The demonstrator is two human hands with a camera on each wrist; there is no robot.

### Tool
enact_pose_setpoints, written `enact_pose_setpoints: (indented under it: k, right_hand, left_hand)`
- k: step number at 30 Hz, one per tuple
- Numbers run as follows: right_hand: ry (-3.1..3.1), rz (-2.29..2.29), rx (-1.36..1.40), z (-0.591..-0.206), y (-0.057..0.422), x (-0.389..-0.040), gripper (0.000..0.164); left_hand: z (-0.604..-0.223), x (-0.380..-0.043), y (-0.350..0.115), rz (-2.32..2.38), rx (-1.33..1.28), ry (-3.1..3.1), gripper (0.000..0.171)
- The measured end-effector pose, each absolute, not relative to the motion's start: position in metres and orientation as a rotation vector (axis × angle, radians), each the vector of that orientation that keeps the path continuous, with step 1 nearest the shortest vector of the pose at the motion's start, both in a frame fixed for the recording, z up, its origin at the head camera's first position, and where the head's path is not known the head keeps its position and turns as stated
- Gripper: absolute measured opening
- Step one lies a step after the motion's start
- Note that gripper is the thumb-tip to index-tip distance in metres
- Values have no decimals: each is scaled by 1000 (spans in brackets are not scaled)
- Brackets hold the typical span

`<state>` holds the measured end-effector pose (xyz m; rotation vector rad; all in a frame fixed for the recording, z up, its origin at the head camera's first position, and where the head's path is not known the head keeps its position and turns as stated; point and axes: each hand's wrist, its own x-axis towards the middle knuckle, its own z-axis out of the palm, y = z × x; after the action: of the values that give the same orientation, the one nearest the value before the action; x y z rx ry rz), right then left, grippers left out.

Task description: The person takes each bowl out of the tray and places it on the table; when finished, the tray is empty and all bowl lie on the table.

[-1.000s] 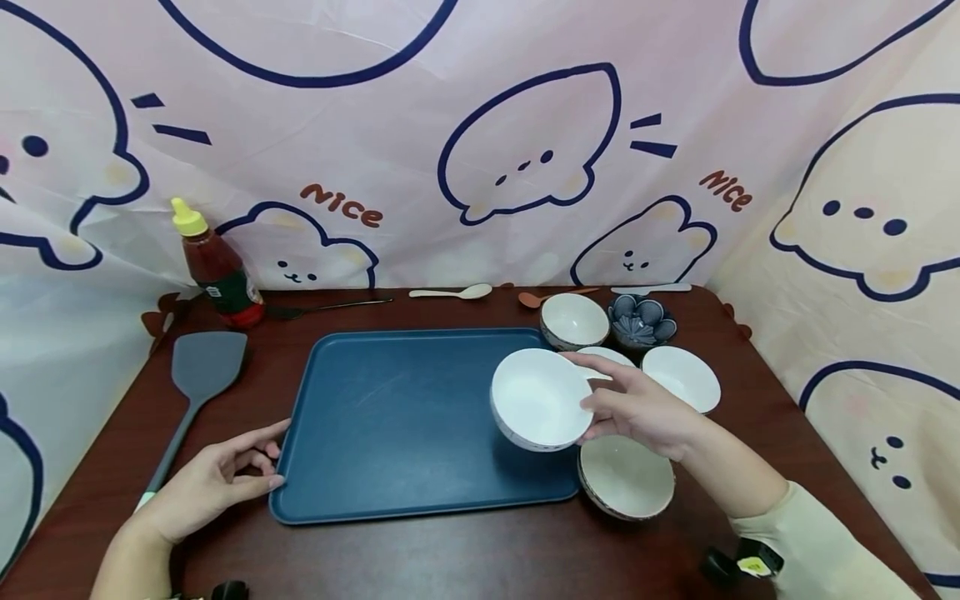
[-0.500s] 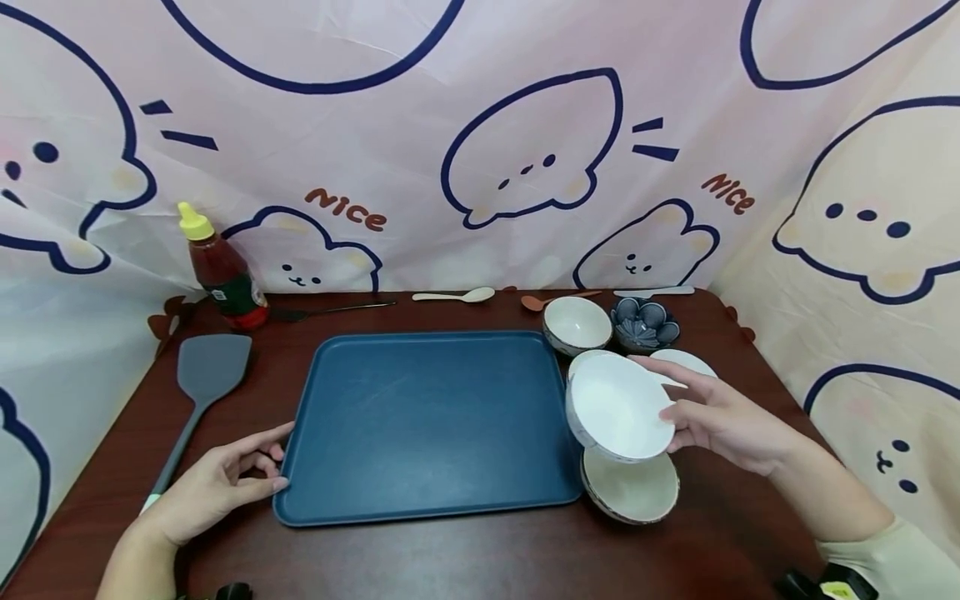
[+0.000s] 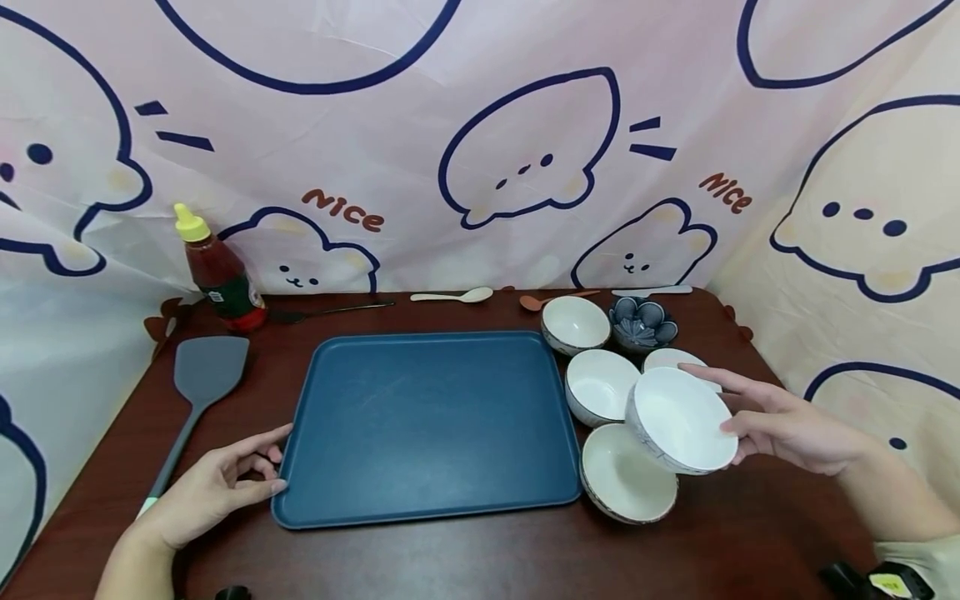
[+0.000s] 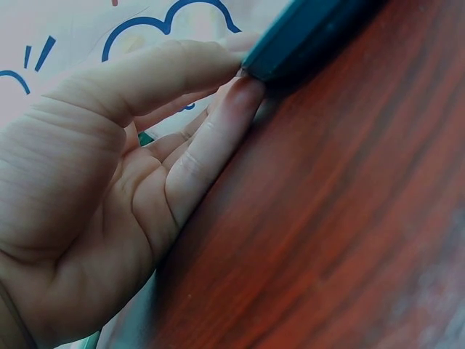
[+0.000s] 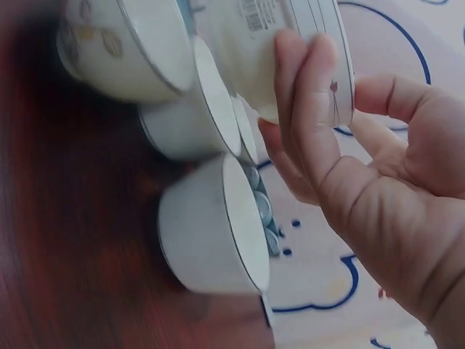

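My right hand (image 3: 795, 429) grips the rim side of a white bowl (image 3: 681, 421), held tilted above the right-hand bowls. In the right wrist view, a barcode label shows on the held bowl's underside (image 5: 258, 14), with fingers spread along its outer wall. Beneath and beside it are a cream bowl (image 3: 622, 479), a white bowl (image 3: 596, 387) and another white piece (image 3: 671, 358), partly hidden. At the left, my left hand (image 3: 213, 483) holds the edge of a dark blue tray (image 3: 427, 425); the left wrist view shows thumb and finger meeting at the tray's rim (image 4: 280, 47).
Further back stand a patterned bowl (image 3: 573, 323) and a blue petal-shaped bowl (image 3: 643, 323). A grey spatula (image 3: 210, 371) and a red sauce bottle (image 3: 225, 275) lie left. Along the back edge are a white spoon (image 3: 457, 296), a brown spoon (image 3: 536, 302) and a pale knife (image 3: 652, 291).
My right hand has carried the white bowl rightward, from over the tray's right side past the tray edge to above the cream bowl's right side. The left hand has stayed at the tray's edge.
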<state>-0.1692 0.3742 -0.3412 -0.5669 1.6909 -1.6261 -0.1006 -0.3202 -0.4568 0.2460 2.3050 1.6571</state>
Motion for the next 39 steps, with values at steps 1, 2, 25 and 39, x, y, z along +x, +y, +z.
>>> enact_pose_setpoints:
  k: [1, 2, 25, 39]
  right_hand:
    - [1702, -1619, -563, -341, 378, -168, 68]
    - [1714, -1610, -559, -341, 382, -168, 68]
    - [1720, -1554, -454, -361, 436, -151, 70]
    - [1686, -1552, -423, -390, 443, -150, 71]
  left_hand:
    - [-457, -101, -320, 1655, 242, 2308, 72]
    - [-458, -101, -320, 1651, 239, 2314, 72]
    - [-459, -100, -320, 1623, 226, 2355, 71]
    - [-455, -100, -318, 1610, 225, 2347, 71]
